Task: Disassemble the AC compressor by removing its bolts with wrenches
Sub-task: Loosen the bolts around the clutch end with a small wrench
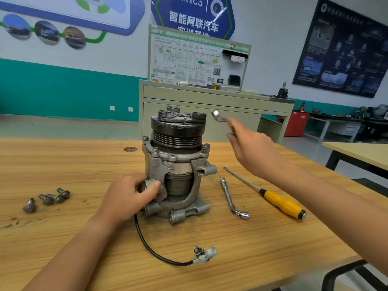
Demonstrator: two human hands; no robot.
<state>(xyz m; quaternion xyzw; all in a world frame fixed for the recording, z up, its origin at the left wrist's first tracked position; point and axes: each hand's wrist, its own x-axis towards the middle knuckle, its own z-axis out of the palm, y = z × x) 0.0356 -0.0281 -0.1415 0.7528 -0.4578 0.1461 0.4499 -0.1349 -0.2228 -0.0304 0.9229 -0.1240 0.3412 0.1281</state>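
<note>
compressor (178, 164) upright mid-table (63, 164), left hand (128, 196) clamped round its lower housing at 9 o'clock, right hand (252, 148) gripping wrench (219, 117) raised at 2 o'clock: seat head square on 3 o'clock flange bolt (206, 147), brace hard, pull steady

On my feed, a light wooden table (63, 160) carries a flat-blade screwdriver with a yellow and black handle (270, 195), lying towards its right side. Behind the table I see a beige metal cabinet (210, 95) topped by an upright white wiring-diagram board (189, 61). A blue hexagonal sign (193, 15) and a black poster (344, 49) hang on the wall.
</note>
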